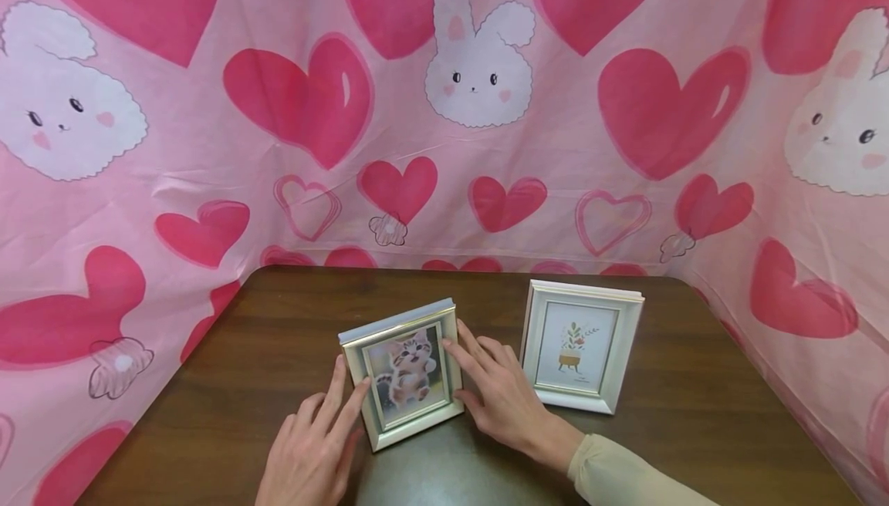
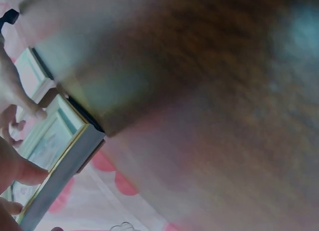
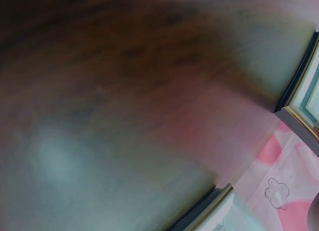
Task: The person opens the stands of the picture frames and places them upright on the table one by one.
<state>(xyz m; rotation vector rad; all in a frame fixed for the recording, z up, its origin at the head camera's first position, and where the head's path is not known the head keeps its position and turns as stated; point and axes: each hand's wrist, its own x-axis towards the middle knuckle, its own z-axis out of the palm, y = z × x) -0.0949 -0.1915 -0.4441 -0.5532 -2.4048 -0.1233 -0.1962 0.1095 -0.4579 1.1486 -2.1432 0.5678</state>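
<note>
A pale gold picture frame (image 1: 413, 379) with a kitten photo stands slightly turned near the middle of the table. My left hand (image 1: 309, 433) holds its left edge, one fingertip on the front border and another along the side. At the opposite edge my right hand (image 1: 503, 390) grips the frame, thumb low and fingers higher up. The left wrist view shows the left hand (image 2: 20, 173) at the gold-lined edge. In the right wrist view the kitten frame (image 3: 309, 94) appears only in part, at the right.
A white picture frame (image 1: 579, 344) with a potted-plant print stands to the right, just beyond the right hand. Both stand on a dark brown wooden table (image 1: 278, 321). Pink cloth (image 1: 396, 128) with hearts and rabbits hangs behind and at both sides.
</note>
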